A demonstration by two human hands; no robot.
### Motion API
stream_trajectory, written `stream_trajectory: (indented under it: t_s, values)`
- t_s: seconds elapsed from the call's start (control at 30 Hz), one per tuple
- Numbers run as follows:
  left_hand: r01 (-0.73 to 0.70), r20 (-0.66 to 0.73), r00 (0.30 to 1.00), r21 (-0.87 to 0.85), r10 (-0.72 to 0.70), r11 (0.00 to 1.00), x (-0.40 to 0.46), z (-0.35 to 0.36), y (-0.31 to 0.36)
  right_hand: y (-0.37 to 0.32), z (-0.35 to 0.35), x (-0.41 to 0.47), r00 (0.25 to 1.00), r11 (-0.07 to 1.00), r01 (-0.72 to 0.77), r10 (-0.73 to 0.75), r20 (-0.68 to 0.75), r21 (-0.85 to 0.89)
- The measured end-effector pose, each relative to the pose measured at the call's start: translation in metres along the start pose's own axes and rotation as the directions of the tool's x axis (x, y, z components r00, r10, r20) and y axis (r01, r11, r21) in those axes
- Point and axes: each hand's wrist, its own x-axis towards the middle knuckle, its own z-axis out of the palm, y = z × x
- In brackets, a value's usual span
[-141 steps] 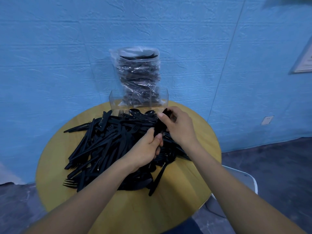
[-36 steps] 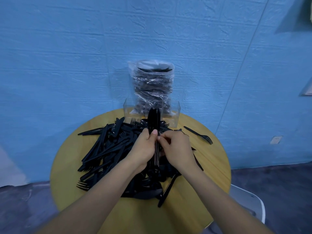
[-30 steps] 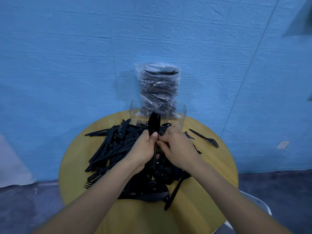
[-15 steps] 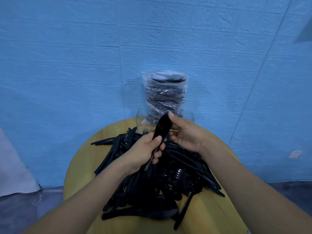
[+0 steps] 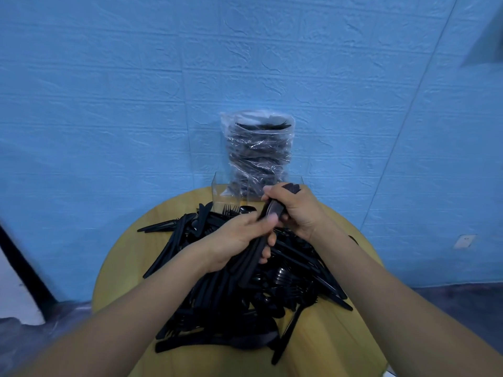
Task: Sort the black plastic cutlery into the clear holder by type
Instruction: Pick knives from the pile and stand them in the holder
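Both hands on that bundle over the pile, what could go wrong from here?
1. The bundle is long and dark; its type is hard to read, so mixed pieces might land in one compartment of the clear holder.
2. Left hand and right hand each hold only part of it; a loose grip could drop pieces back into the pile.
3. The bagged cutlery stands right behind the holder; a nudge might tip it.

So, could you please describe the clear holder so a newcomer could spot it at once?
Find the round yellow table against the blue wall. At its far edge, beyond the loose black cutlery pile, stands the clear holder. Unlike the crinkled bag of cutlery behind it, it is a rigid, see-through box.
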Motion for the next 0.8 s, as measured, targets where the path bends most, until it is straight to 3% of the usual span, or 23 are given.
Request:
stream_trajectory:
  t_s: [0.07,0.13,0.2,0.23,0.3,0.4,0.5,0.67,0.8]
  values:
    - [-0.047,-0.088,0.992,0.391,0.088,0.919,-0.001,-0.001,0.000,0.001,-0.003,0.001,0.996,1.000,0.021,-0.022,-0.089,-0.015]
    - [-0.019,-0.158,0.964,0.760,0.214,0.649,-0.002,-0.001,-0.005,0.003,-0.004,0.003,0.985,1.000,0.030,-0.029,-0.168,0.001]
    - [0.072,-0.207,0.914,0.929,0.349,0.363,-0.003,0.003,-0.010,0.005,-0.001,0.004,0.972,0.999,0.011,-0.002,-0.236,0.039]
    - [0.083,-0.209,0.888,0.949,0.410,0.304,-0.002,0.003,-0.013,0.007,0.000,0.005,0.965,0.999,0.000,0.013,-0.261,0.052]
    - [0.022,-0.164,0.884,0.950,0.438,0.313,0.001,0.000,-0.014,0.006,0.003,0.007,0.963,0.997,-0.017,0.035,-0.267,0.071]
    - [-0.124,-0.055,0.929,0.886,0.367,0.447,0.002,-0.015,-0.006,0.004,0.001,0.009,0.987,0.995,-0.047,0.059,-0.148,0.085]
    - [-0.215,0.053,0.945,0.846,0.323,0.489,0.007,-0.034,-0.001,0.004,-0.003,0.017,0.996,0.998,-0.057,0.059,-0.069,0.027]
    - [-0.209,0.074,0.961,0.824,0.266,0.527,0.040,-0.064,0.006,-0.005,0.000,0.046,0.982,0.980,-0.017,-0.021,-0.185,-0.200]
    - [-0.219,0.075,0.952,0.842,0.296,0.492,0.074,-0.088,0.027,-0.013,-0.002,0.080,0.955,0.977,0.028,-0.088,-0.282,-0.212]
